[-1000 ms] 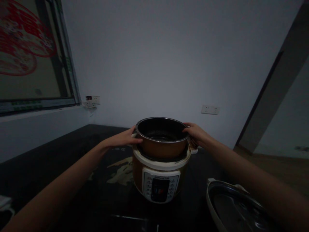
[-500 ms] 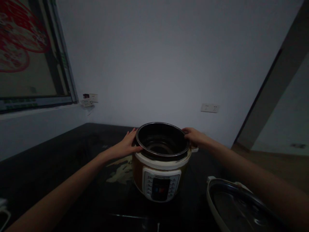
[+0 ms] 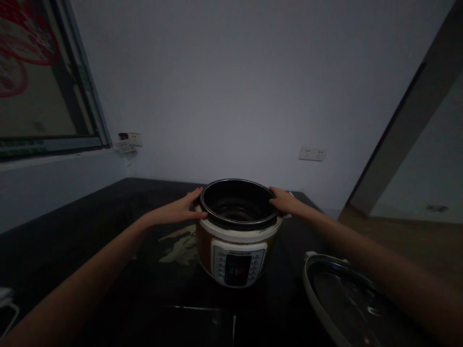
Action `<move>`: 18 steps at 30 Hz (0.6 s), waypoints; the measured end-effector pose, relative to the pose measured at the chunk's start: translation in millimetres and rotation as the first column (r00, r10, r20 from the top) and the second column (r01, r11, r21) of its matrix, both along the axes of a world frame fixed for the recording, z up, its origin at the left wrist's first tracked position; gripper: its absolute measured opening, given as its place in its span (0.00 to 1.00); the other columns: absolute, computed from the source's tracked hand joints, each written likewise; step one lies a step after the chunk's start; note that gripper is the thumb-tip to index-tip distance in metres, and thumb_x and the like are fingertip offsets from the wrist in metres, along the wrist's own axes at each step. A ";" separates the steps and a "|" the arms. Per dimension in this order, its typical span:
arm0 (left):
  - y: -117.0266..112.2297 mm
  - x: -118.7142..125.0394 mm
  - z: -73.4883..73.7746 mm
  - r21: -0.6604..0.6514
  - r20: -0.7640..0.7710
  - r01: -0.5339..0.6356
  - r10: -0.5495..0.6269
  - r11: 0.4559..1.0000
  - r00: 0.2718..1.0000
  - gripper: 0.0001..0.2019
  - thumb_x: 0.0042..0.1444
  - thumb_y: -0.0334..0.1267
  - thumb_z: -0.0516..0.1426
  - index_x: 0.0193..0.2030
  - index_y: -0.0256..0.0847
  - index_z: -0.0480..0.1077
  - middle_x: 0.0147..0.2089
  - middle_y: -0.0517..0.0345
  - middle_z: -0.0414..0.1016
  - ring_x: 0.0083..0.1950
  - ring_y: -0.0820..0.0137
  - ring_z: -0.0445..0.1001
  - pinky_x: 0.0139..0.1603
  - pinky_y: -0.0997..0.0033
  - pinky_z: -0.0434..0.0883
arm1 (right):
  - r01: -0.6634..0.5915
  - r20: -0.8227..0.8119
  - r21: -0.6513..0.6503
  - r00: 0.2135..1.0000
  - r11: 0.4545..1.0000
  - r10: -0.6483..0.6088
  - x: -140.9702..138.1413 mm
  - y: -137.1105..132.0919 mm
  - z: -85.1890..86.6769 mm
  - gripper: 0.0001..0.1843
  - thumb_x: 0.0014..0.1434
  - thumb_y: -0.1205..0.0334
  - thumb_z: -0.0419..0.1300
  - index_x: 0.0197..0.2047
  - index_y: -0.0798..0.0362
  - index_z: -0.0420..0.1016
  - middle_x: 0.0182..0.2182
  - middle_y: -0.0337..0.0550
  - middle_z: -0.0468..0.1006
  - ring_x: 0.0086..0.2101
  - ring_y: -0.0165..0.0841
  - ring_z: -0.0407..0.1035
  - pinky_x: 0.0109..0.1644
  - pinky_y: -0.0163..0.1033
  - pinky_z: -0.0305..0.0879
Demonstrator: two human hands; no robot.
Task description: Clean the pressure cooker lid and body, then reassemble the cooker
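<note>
A black inner pot (image 3: 235, 197) with a shiny rim sits in a brown and white electric cooker (image 3: 238, 235), its rim standing above the cooker's white collar. The pot's inside looks bare. At the left of the rim is my left hand (image 3: 184, 206), thumb toward the front and fingers stretched along the far side, holding the pot's edge. Opposite it, my right hand (image 3: 284, 201) grips the rim, with fingertips over the inner edge. Its lower fingers are hidden. Buttons and a dark display show on the cooker's front panel (image 3: 238, 267).
The cooker's lid (image 3: 347, 294) lies at the lower right, partly behind my right forearm. The cooker stands on a dark glossy table (image 3: 152, 294) against a pale wall with sockets (image 3: 311, 153). Part of a white object (image 3: 7, 301) shows at the lower left edge.
The view has shifted slightly, so the cooker and sockets appear a little higher and farther left. Both hands stay at the pot's rim, the right one a bit more closed over the edge.
</note>
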State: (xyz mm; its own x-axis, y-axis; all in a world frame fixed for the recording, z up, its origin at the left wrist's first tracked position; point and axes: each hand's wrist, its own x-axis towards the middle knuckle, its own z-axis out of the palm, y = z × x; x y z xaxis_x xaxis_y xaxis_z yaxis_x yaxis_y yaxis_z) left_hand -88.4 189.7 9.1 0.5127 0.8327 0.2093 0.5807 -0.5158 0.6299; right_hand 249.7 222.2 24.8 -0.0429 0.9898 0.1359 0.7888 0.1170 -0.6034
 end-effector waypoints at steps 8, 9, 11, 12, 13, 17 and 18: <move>-18.4 8.2 12.1 0.006 0.070 0.020 -0.020 1.000 0.997 0.40 0.53 0.54 0.59 0.69 0.43 0.52 0.72 0.45 0.51 0.71 0.51 0.50 0.68 0.51 0.53 | -0.104 0.027 0.115 0.995 0.988 0.101 -5.7 -18.2 6.5 0.21 0.51 0.76 0.58 0.50 0.58 0.73 0.55 0.59 0.73 0.56 0.47 0.66 0.62 0.50 0.56; -18.9 7.2 11.7 0.006 0.053 -0.002 0.001 1.000 0.999 0.40 0.53 0.55 0.59 0.69 0.44 0.52 0.72 0.45 0.50 0.71 0.51 0.50 0.68 0.50 0.52 | -0.116 0.026 0.134 0.993 0.984 0.113 -6.1 -23.6 9.0 0.22 0.52 0.75 0.59 0.52 0.58 0.72 0.58 0.58 0.69 0.60 0.46 0.62 0.64 0.49 0.53; -20.1 5.7 12.3 0.018 0.001 -0.059 0.059 0.998 0.998 0.40 0.53 0.59 0.56 0.69 0.44 0.51 0.73 0.44 0.46 0.72 0.50 0.48 0.69 0.48 0.50 | -0.158 0.024 0.178 0.987 0.971 0.156 -5.0 -37.5 15.2 0.23 0.54 0.73 0.59 0.54 0.55 0.71 0.62 0.53 0.65 0.63 0.42 0.57 0.66 0.47 0.50; -21.7 6.1 14.1 0.047 -0.028 -0.094 0.095 0.994 0.995 0.40 0.54 0.60 0.55 0.69 0.44 0.51 0.74 0.44 0.44 0.72 0.50 0.45 0.69 0.47 0.47 | -0.188 0.021 0.203 0.982 0.961 0.188 -3.2 -46.3 18.9 0.21 0.56 0.72 0.59 0.54 0.53 0.72 0.61 0.50 0.67 0.62 0.41 0.58 0.66 0.47 0.51; -24.7 7.9 17.0 0.100 -0.054 -0.126 0.132 0.987 0.990 0.40 0.54 0.61 0.54 0.69 0.44 0.51 0.74 0.45 0.42 0.73 0.50 0.43 0.69 0.46 0.45 | -0.220 0.014 0.229 0.975 0.948 0.223 -0.5 -56.5 22.7 0.19 0.57 0.70 0.59 0.52 0.51 0.74 0.59 0.47 0.70 0.60 0.40 0.61 0.65 0.48 0.54; -54.6 32.2 37.7 0.438 -0.058 -0.134 0.176 0.889 0.983 0.30 0.59 0.57 0.52 0.64 0.45 0.59 0.73 0.50 0.46 0.74 0.52 0.39 0.69 0.44 0.44 | -0.255 -0.091 0.327 0.950 0.910 0.298 19.7 -114.1 38.6 0.12 0.60 0.68 0.56 0.41 0.48 0.80 0.44 0.42 0.81 0.47 0.39 0.73 0.55 0.47 0.64; -66.1 41.7 42.8 0.510 -0.043 -0.111 0.154 0.853 0.987 0.26 0.61 0.54 0.51 0.62 0.46 0.62 0.72 0.51 0.50 0.73 0.53 0.41 0.69 0.44 0.45 | -0.240 -0.118 0.350 0.948 0.906 0.297 27.1 -132.4 41.9 0.12 0.60 0.67 0.56 0.40 0.47 0.81 0.41 0.41 0.82 0.45 0.39 0.74 0.54 0.46 0.65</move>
State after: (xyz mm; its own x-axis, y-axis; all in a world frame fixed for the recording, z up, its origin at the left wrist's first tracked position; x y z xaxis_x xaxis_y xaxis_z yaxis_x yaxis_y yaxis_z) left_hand -46.6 123.6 52.0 0.4380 0.6846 0.5826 0.7028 -0.6649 0.2529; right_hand 276.7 89.8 66.8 -0.2497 0.8425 0.4774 0.5926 0.5228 -0.6127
